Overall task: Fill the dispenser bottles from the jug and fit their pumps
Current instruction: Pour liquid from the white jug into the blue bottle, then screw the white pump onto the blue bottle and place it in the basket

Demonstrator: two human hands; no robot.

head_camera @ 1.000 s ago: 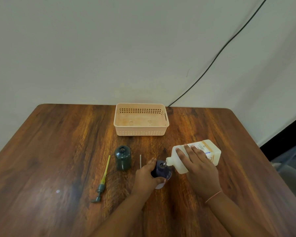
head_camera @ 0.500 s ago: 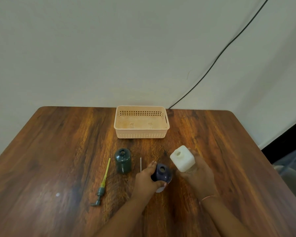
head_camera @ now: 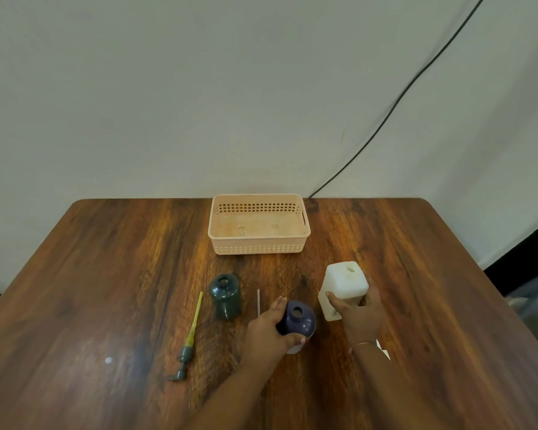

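Observation:
My left hand grips a dark purple dispenser bottle with an open neck, standing on the wooden table. My right hand holds the white jug upright just right of that bottle, its opening facing up. A dark green dispenser bottle, also open, stands to the left. A green pump with a yellow tube lies flat further left. A thin white tube lies between the two bottles; what it belongs to is hidden by my left hand.
A peach plastic basket sits at the table's back middle, nothing inside it. A black cable runs down the wall to the table's back edge. A small white spot marks the wood at front left.
The jug was tipped with its spout over the purple bottle; my right hand has turned it upright and moved it to the right. My left hand stays on the purple bottle.

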